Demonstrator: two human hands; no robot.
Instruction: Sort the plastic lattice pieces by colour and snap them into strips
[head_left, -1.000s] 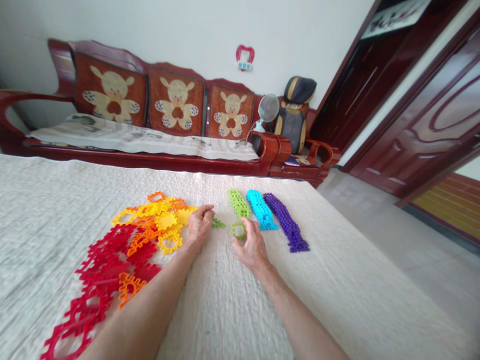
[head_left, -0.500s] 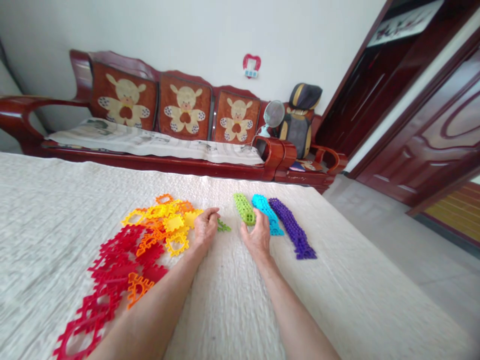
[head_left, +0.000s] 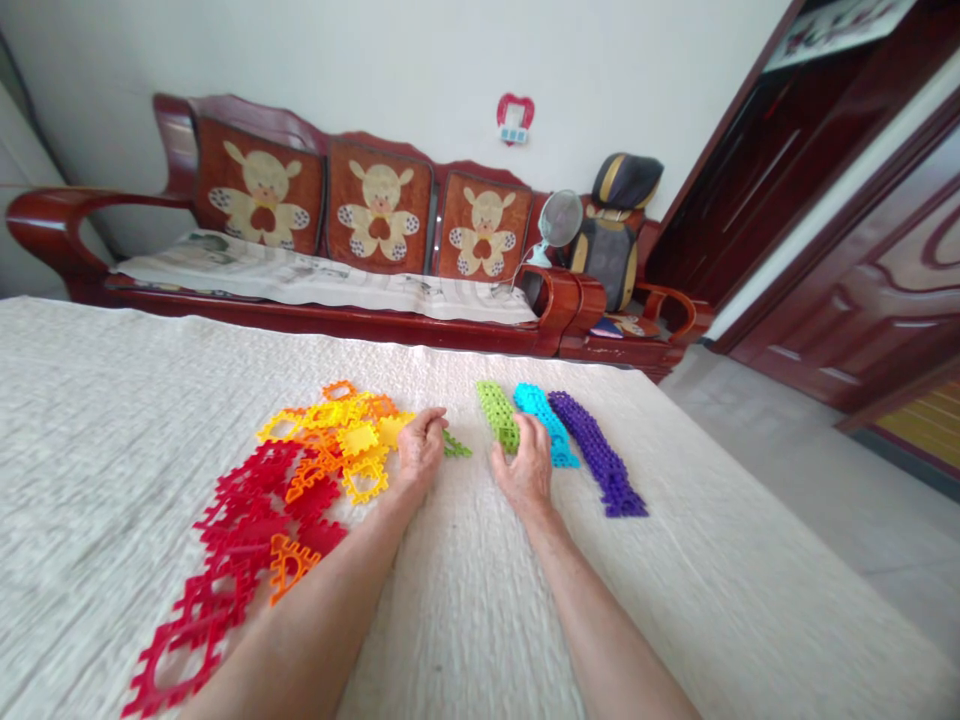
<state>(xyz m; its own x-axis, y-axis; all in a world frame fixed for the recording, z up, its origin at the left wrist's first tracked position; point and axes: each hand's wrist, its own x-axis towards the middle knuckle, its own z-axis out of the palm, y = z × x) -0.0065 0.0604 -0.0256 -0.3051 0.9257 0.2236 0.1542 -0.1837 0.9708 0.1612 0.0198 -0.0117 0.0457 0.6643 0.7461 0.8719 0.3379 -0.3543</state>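
One small green plastic lattice piece (head_left: 454,446) lying flat on a white quilted bedspread (head_left: 637,580), just beside the fingertips of the left hand (head_left: 421,447). Left hand palm down and loosely curled, with no clear hold; anything inside the curl impossible to tell. Right hand (head_left: 526,465) low over the near end of a lime-green strip of linked plastic pieces (head_left: 495,412), fingers overlapping that end; grip or mere touch impossible to tell. Directly beside it, one cyan strip of linked plastic pieces (head_left: 544,422), then one purple strip of linked plastic pieces (head_left: 596,455): three strips in all, lying side by side on the bedspread.

Left of the left hand, a heap of yellow and orange plastic lattice pieces (head_left: 352,440), too overlapped to count, running into a longer spread of red plastic lattice pieces (head_left: 247,520), also uncountable.

Past the far edge of the bed, a dark red wooden sofa (head_left: 337,325) with three brown back cushions (head_left: 379,210), each bearing a cartoon lamb. At the sofa's right end, one small white fan (head_left: 560,218) and one dark massage seat cushion (head_left: 607,255).
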